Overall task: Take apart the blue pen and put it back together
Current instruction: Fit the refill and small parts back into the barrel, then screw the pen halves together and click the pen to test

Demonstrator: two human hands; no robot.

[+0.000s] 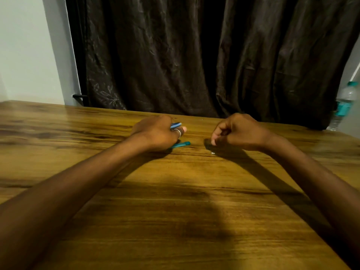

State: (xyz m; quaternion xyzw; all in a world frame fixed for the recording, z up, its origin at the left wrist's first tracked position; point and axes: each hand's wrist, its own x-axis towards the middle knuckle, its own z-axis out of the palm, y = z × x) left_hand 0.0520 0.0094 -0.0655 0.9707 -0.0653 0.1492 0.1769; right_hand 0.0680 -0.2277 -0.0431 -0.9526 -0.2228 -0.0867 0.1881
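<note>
dark curtain (194, 55) behind wooden table (175, 191); left hand (155, 133) clenched around a blue pen part (176, 125), a teal pen piece (181, 145) lying on the table just under it; right hand (239, 133) curled, contents not discernible, small pale item (213, 153) beside it; water bottle (344, 102) far right.

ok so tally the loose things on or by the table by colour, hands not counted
Blue pen part, in the left hand: 1
Teal pen part, on the table under that hand: 1
Small white bit, on the table below the right hand: 1
Clear bottle with teal label, at the far right: 1
Total: 4
The right hand's closed fingers may hide more.
</note>
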